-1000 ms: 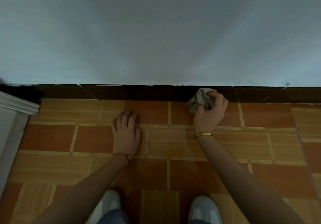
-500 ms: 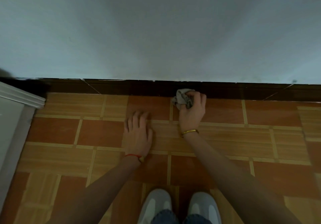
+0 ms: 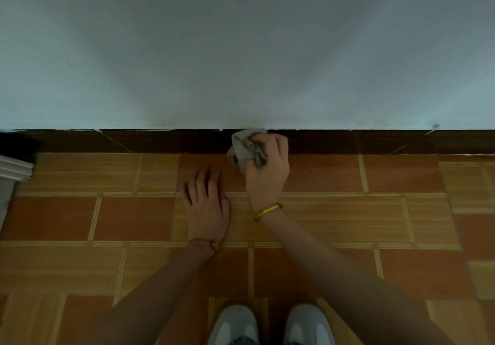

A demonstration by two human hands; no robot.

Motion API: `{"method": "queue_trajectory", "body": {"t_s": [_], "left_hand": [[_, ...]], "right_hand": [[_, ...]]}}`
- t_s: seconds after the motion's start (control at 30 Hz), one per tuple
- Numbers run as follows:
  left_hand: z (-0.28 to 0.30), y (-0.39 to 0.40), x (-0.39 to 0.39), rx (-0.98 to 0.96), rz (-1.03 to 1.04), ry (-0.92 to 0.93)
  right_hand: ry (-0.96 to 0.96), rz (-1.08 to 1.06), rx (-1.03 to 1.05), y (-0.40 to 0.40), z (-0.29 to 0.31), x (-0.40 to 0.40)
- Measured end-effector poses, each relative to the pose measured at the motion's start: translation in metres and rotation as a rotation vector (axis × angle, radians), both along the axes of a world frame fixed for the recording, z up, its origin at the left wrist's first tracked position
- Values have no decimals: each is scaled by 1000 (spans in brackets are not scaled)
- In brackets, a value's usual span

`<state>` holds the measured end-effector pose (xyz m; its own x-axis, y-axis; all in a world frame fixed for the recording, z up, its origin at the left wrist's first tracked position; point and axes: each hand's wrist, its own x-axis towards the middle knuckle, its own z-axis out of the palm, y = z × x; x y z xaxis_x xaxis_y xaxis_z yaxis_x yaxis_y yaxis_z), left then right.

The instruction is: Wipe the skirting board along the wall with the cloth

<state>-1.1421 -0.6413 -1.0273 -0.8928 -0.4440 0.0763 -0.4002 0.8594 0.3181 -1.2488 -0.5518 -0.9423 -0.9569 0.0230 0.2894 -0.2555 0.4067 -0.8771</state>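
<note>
right grip (image 3: 267, 173) bunched round cloth (image 3: 245, 147) at skirting board (image 3: 160, 141) — left grip (image 3: 206, 205) flat, spread

Left hand (image 3: 207, 205) flat, fingers (image 3: 199, 181) straight, right hand (image 3: 266, 169) fisted, arms extended forward

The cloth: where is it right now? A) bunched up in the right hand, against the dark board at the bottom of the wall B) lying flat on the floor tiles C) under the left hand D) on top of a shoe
A: the right hand grips the crumpled cloth against the skirting board.
</note>
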Motion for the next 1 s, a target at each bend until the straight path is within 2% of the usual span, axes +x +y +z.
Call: {"method": "queue_trajectory", "body": {"t_s": [0.17,0.3,0.6,0.73,0.9,1.0], "left_hand": [[4,0,0,-14,-8,12],[3,1,1,-22,-9,-10],[5,1,1,-25,-4,-17],[5,1,1,-42,-11,-8],[5,0,1,-35,-19,7],[4,0,1,-30,-17,25]], "right_hand": [[-36,-118,-70,13,2,-6],[-80,-259,-40,46,-4,-18],[-154,-186,-205,41,-2,-4],[-113,-260,-171,33,-2,-9],[-43,-118,-143,-3,3,1],[-23,-129,-110,1,1,-3]]}}
